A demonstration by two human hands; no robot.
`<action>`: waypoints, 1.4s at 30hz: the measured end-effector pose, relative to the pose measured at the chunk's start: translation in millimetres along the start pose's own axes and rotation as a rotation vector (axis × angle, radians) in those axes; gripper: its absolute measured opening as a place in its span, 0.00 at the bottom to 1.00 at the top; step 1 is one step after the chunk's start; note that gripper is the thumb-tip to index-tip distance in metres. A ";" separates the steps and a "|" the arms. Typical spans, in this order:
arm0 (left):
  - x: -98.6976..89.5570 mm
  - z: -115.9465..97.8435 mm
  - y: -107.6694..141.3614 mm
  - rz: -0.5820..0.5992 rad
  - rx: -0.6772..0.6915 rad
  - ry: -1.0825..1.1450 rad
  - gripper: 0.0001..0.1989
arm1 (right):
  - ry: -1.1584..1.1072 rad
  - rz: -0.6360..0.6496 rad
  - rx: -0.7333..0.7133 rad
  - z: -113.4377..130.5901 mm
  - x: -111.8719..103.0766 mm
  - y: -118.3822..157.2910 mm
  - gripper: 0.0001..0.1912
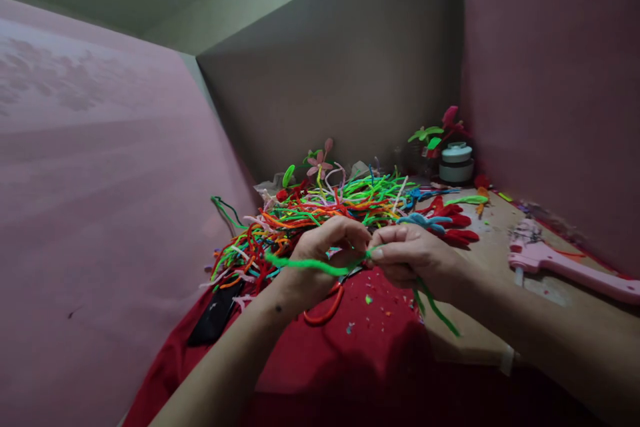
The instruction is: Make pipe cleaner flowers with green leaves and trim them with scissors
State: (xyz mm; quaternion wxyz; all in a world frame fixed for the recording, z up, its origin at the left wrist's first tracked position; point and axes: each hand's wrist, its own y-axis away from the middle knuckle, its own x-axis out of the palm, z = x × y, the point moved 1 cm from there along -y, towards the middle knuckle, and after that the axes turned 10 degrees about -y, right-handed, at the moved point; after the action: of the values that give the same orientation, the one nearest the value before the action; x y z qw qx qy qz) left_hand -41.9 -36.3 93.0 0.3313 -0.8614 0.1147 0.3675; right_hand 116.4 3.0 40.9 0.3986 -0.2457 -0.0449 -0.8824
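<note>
Fuzzy green pipe cleaners (320, 267) run between my two hands above a red cloth. My left hand (325, 257) is closed on the green strand, whose long end stretches left across my wrist. Fingertips of my right hand (413, 257) pinch the green strand close to my left fingertips, and two green ends hang below the right palm. Behind both hands lies a big heap of many-coloured pipe cleaners (350, 197). The exact place where the green pieces meet is small and partly hidden by fingers.
A pink glue gun (575, 270) lies at the right on the board (500, 220). Red and blue fuzzy petals (453, 220) rest beside the heap. A black phone (215, 313) lies at left, red-handled scissors (327, 310) below the hands, and a round lidded container (456, 163) stands behind.
</note>
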 end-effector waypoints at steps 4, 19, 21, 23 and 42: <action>-8.4 2.2 -1.7 0.185 -0.367 0.306 0.08 | 0.641 -0.083 -0.425 5.9 8.2 10.7 0.06; -3.3 -16.4 4.7 0.109 0.104 -0.711 0.08 | -0.131 -0.007 0.079 -7.3 3.9 4.5 0.08; -2.1 -13.7 8.3 0.116 0.161 -0.794 0.09 | -0.231 0.047 0.142 -9.3 3.5 4.4 0.08; -2.1 -11.5 10.9 0.118 0.189 -0.807 0.09 | -0.266 0.069 0.173 -10.5 3.7 4.4 0.08; 10.2 -24.1 27.4 0.028 -0.025 -0.834 0.11 | 0.732 -0.218 -0.610 -10.3 12.2 11.8 0.07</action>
State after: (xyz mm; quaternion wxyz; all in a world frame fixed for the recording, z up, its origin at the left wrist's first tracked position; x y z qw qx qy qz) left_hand -33.4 -72.2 84.7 0.3339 -0.6411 -0.0220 0.6907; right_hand 114.0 -16.1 36.3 0.2034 -0.0187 0.3331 -0.9205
